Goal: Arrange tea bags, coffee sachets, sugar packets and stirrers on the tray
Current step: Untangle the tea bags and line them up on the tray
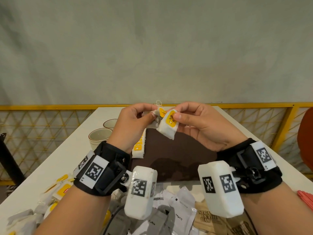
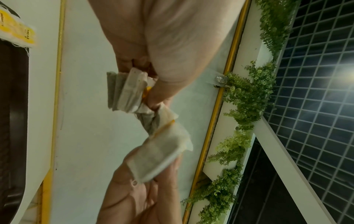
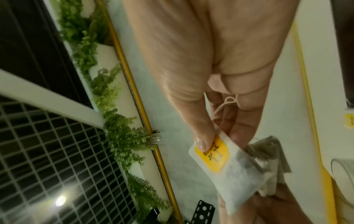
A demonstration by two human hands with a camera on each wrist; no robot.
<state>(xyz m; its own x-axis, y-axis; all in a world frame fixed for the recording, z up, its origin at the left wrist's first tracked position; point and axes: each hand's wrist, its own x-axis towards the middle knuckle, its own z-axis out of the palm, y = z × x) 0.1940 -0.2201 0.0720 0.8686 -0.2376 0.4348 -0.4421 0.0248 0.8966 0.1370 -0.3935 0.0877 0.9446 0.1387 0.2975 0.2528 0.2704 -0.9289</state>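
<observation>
Both hands are raised above the dark brown tray (image 1: 177, 158). My right hand (image 1: 194, 121) pinches a white tea bag with a yellow label (image 1: 168, 126) (image 3: 226, 165) between thumb and fingers. My left hand (image 1: 135, 119) pinches a small bunch of tea bags (image 1: 158, 114) (image 2: 126, 92) right beside it. The two bundles touch, and thin strings stick up between them. A row of tea bags (image 1: 139, 145) lies along the tray's left edge, partly hidden by my left wrist.
Two ceramic cups (image 1: 100, 136) stand left of the tray on the white table (image 1: 71, 150). Loose tea bags (image 1: 59, 190) lie at the near left, coffee sachets (image 1: 179, 214) and brown sugar packets (image 1: 208, 217) in front, red stirrers (image 1: 306, 199) at the right edge.
</observation>
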